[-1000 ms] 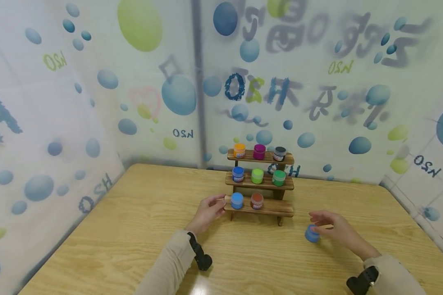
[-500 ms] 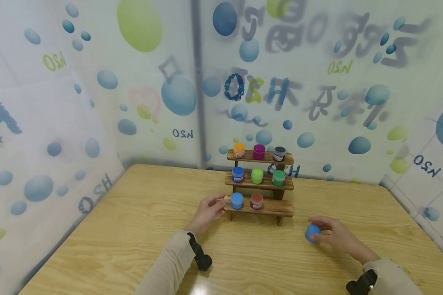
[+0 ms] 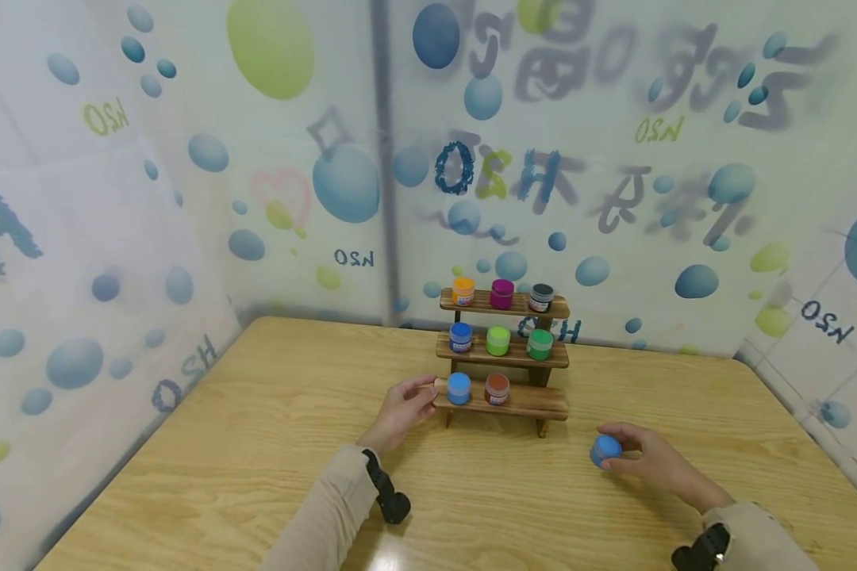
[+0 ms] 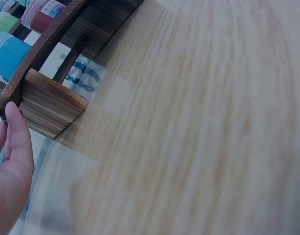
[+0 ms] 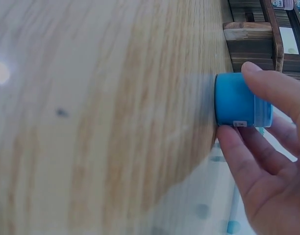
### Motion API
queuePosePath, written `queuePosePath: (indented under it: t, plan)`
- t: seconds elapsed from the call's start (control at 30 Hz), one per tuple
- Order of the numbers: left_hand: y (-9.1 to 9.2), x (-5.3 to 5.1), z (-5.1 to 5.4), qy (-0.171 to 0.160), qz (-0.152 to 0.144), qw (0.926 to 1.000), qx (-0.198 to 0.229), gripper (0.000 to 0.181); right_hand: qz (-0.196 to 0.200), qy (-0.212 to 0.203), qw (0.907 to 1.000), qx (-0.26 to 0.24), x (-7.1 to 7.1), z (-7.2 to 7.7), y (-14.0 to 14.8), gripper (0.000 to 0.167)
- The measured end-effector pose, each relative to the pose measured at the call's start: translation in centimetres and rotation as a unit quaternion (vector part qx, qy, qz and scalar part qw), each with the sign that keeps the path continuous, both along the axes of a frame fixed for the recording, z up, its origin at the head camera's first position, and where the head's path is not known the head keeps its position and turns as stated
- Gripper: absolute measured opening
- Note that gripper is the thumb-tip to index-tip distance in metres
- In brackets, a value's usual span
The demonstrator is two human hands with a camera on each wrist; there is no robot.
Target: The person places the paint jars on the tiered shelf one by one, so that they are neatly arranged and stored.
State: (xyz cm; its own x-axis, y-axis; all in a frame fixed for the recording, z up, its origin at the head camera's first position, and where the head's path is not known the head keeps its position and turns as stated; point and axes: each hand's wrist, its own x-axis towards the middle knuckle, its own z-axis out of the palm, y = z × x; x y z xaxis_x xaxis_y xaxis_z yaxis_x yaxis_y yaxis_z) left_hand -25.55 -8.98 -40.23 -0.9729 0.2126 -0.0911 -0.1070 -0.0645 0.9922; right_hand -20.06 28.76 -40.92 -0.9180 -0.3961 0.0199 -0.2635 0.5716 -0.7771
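Observation:
My left hand (image 3: 403, 411) pinches the left end of the bottom tier of a three-tier wooden display rack (image 3: 536, 403); thumb and fingers on the board's end show in the left wrist view. On that tier stand a light blue paint jar (image 3: 459, 388) and a brown one (image 3: 497, 389). To the right of the rack, my right hand (image 3: 653, 458) grips another blue paint jar (image 3: 605, 451) between thumb and fingers. In the right wrist view this jar (image 5: 236, 100) stands upright on the table.
Dark blue (image 3: 460, 337), lime (image 3: 497, 341) and green (image 3: 539, 344) jars fill the middle tier. Orange (image 3: 463, 291), purple (image 3: 502, 294) and black (image 3: 540, 297) jars occupy the top one. A patterned curtain (image 3: 314, 277) hangs behind the wooden table (image 3: 293, 396).
My right hand has lowered beside the blue jar and its thumb and fingers have closed around it. The left hand and the rack have stayed where they were.

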Motion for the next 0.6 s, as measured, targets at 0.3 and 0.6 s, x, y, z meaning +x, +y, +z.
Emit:
queuePosePath:
  t: [0.3,0.6]
  plan:
    - [-0.1,-0.1,0.0,-0.004,-0.002,1.0,-0.001,0.037,-0.012,0.0,0.9999,-0.001,0.1,0.0,-0.1,0.053]
    - [0.1,0.4,0.6,-0.004,0.001,1.0,-0.004,0.037,-0.035,0.002,0.9993,0.012,0.2,0.2,-0.4,0.052]
